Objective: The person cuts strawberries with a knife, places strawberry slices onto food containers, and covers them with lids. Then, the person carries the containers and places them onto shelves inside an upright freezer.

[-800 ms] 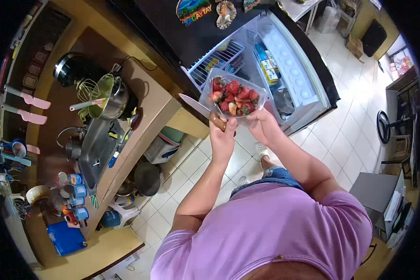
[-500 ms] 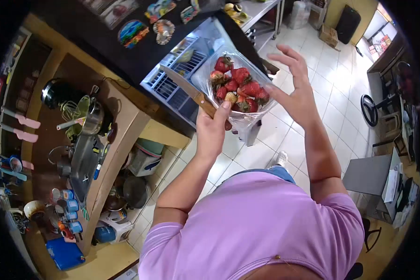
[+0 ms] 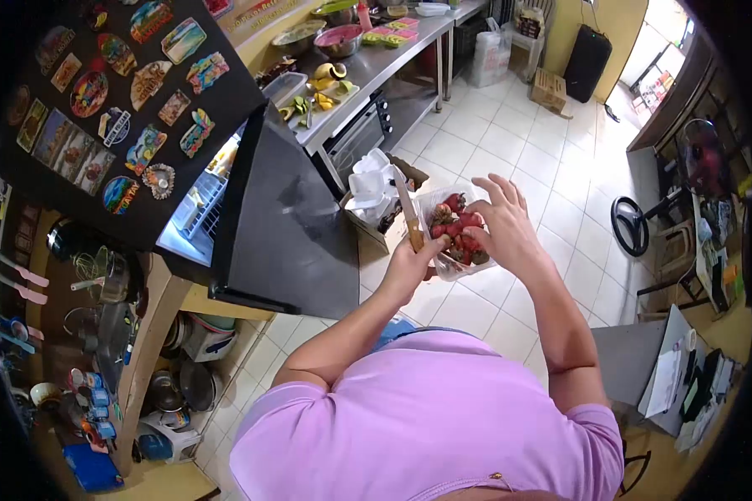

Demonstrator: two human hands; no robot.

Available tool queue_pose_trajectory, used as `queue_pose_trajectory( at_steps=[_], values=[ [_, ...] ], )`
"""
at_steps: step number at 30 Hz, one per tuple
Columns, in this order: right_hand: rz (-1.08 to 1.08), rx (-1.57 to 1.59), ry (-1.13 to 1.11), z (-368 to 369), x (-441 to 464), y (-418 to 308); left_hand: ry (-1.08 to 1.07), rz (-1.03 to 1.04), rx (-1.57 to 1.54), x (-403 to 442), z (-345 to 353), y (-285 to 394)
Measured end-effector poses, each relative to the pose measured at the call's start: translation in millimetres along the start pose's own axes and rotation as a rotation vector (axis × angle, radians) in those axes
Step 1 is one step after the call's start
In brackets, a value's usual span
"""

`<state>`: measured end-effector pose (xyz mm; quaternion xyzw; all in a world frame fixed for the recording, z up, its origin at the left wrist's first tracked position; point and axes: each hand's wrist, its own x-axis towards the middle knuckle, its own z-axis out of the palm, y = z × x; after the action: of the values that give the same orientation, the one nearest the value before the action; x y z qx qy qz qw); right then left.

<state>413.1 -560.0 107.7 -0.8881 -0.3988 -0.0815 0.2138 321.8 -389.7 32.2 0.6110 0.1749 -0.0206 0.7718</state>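
My left hand [image 3: 411,269] is closed around the near left side of a clear plastic container [image 3: 454,271] and also grips a knife [image 3: 413,225]. The knife has a wooden handle, and its blade points up and away along the container's left side. Red strawberries [image 3: 448,230] with green leaves lie in the container. Over its right side is my right hand [image 3: 510,225], fingers apart and stretched out, with the thumb close to the berries. Whether that thumb touches a berry I cannot tell.
A black refrigerator [image 3: 75,108] covered in magnets stands at left, its door [image 3: 288,217] ajar. Beyond it, a steel counter [image 3: 363,75] holds bowls and cut fruit. A cardboard box [image 3: 368,221] with white foam containers sits on the tiled floor [image 3: 510,330]. Shelves with cookware line the left.
My view and body have turned right, away from the refrigerator interior, whose opening now looks narrower. The container and knife came along in my left hand. My right hand moved in over the strawberries.
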Motion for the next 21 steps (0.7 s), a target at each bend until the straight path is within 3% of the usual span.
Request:
queue_pose_trajectory(
  at_steps=[6, 10, 14, 15, 17, 18, 19, 20, 21],
  values=[
    [0.003, 0.135, 0.000, 21, 29, 92, -0.022, -0.034, -0.141, 98, 33, -10],
    [0.035, 0.229, 0.187, 34, 72, 153, -0.068, -0.114, -0.018, 184, 38, -1],
    [0.312, 0.882, 0.257, 47, 143, 226, -0.017, -0.128, -0.160, 293, 43, 23],
    [0.428, 1.110, 0.286, 57, 163, 247, 0.030, -0.019, -0.103, 339, 34, 9],
    [0.664, 1.676, 0.246, 68, 198, 289, 0.169, -0.040, -0.103, 395, 32, 45],
    [0.652, 1.855, 0.206, 66, 218, 301, 0.162, -0.041, -0.227, 439, 20, 41],
    [0.646, 2.042, 0.162, 68, 235, 311, 0.228, -0.155, -0.197, 449, 19, 82],
    [0.701, 2.011, 0.154, 69, 255, 319, 0.249, -0.001, -0.292, 505, -1, 64],
    [0.709, 2.004, 0.133, 74, 274, 333, 0.298, 0.028, -0.308, 539, -16, 71]
  ],
)
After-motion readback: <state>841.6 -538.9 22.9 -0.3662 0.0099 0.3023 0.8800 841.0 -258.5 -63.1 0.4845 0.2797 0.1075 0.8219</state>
